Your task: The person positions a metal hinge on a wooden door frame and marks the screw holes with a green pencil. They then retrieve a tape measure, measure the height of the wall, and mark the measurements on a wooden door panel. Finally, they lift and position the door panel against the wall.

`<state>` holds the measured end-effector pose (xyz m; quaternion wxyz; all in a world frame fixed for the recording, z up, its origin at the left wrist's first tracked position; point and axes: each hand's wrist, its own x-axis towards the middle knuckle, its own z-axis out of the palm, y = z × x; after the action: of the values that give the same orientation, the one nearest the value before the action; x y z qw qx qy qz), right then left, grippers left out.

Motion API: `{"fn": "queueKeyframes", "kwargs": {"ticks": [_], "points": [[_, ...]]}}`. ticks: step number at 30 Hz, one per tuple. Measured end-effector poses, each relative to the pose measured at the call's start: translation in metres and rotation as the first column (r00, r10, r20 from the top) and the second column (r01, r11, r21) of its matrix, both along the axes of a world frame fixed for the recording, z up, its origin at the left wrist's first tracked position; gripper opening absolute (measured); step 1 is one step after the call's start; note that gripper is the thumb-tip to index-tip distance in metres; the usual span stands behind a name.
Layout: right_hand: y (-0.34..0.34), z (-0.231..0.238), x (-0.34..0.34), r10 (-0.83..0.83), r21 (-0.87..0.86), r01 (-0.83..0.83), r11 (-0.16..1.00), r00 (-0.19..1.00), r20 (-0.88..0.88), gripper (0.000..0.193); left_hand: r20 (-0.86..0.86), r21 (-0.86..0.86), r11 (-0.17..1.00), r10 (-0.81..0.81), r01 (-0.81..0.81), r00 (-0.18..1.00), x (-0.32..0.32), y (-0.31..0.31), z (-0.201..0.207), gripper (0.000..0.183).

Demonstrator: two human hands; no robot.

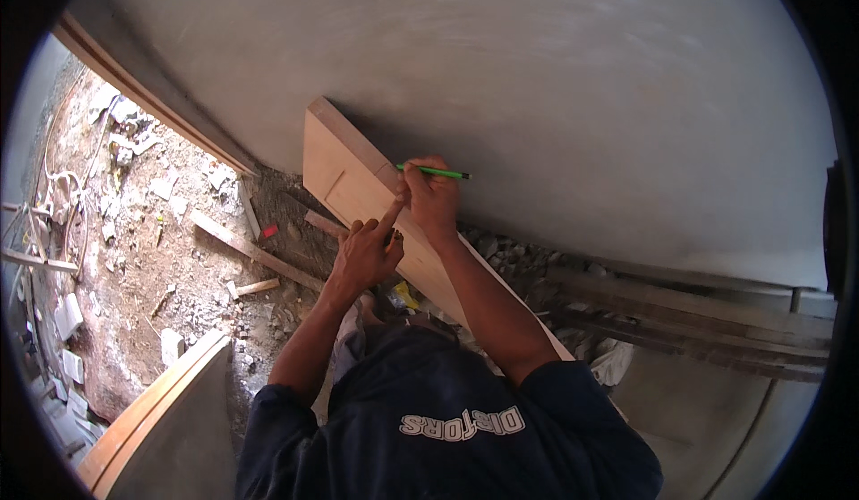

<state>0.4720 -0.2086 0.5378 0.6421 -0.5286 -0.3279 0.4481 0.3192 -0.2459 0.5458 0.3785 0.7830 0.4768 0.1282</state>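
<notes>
A pale wooden door leaf or panel (333,162) leans on its long side near the wall, its narrow edge facing up and a recessed line on its face. My right hand (432,197) is closed around a green pencil (452,174), whose tip meets the panel's upper edge. Just below it, my left hand (362,256) lies against the panel's face. Its index finger stretches toward the right hand's fingertips, and the other fingers are bent and apart. A small dark spot shows near the left thumb; I cannot make out what it is.
A smooth grey wall (573,79) rises beyond the panel. Rubble and wood strips (255,251) cover the ground at left, with a small red piece (271,230) among them. Long planks (689,307) lie along the wall at right. A wooden frame edge (161,401) stands at lower left.
</notes>
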Motion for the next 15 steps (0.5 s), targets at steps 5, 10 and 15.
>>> {"fn": "queueKeyframes", "kwargs": {"ticks": [5, 10, 15], "points": [[-0.029, 0.029, 0.023, -0.207, -0.049, 0.211, 0.976, 0.976, 0.067, 0.011, 0.013, 0.026, 1.000, 0.006, -0.007, 1.000, 0.001, 0.002, 0.000, 0.071], [-0.093, 0.034, 0.048, -0.184, 0.038, 0.180, 0.983, 0.959, 0.215, 0.019, 0.261, -0.172, 0.980, 0.145, -0.102, 0.954, -0.008, -0.006, 0.010, 0.066], [-0.148, 0.083, 0.038, 0.068, 0.062, -0.092, 0.994, 0.947, 0.315, 0.031, 0.353, -0.632, 0.719, 0.598, -0.288, 0.720, -0.046, -0.054, -0.057, 0.050]]}}
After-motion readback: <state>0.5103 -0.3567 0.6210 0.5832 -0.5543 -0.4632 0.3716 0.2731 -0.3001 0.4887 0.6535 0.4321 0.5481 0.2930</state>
